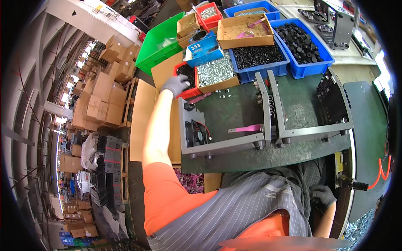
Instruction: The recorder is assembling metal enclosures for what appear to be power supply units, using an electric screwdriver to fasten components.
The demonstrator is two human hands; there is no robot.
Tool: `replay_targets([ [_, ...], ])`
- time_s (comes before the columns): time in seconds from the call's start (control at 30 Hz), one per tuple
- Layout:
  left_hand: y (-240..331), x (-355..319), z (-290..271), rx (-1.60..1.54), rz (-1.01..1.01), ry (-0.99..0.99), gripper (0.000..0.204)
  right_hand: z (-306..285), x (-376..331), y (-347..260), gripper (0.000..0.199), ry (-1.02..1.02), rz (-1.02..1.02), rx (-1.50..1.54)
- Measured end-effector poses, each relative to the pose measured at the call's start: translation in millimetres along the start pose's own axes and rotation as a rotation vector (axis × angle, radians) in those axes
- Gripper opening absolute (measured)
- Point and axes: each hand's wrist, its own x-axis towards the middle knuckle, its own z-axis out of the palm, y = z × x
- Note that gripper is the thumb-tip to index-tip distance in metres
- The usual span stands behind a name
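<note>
Small red bin (189,78) of dark screws sits at the left edge of the surface (234,109), beside a box of silver screws (215,72). Left hand (176,85), gloved, reaches into it; grip state cannot tell. Right hand (322,195) low by the apron, curled, apparently empty. Pinch few, lift straight: bin walls close, metal frame (226,125) nearby.

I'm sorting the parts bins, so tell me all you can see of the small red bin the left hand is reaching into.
The red bin is a small open plastic tray holding small dark parts. It sits at the bench's left edge, against a cardboard box of silvery screws. The gloved left hand rests over its near left corner, fingers curled, hiding part of the rim.
</note>
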Motion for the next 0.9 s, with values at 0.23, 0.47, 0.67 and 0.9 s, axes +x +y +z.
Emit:
replay_targets([
  [0.23, -4.0, 43.2, 29.1, -0.009, -0.008, -0.247, 0.056, -53.9, -62.3, -1.1, 0.033, 0.193, 0.097, 0.104],
  [0.47, -0.7, 47.1, 40.9, 0.020, -0.136, -0.140, 0.041, -119.6, -109.9, -5.9, 0.026, 0.134, -0.034, -0.649],
  [0.67, -25.0, 47.8, 45.8, -1.078, -0.508, -0.011, 0.029, -120.6, -115.6, -58.5, 0.024, 0.420, -0.223, -0.872],
  [0.9, -55.9, 48.8, 32.6, -1.874, -0.493, -0.036, 0.011, -101.5, -86.4, -115.4, 0.046, 0.025, 0.449, -0.060],
])
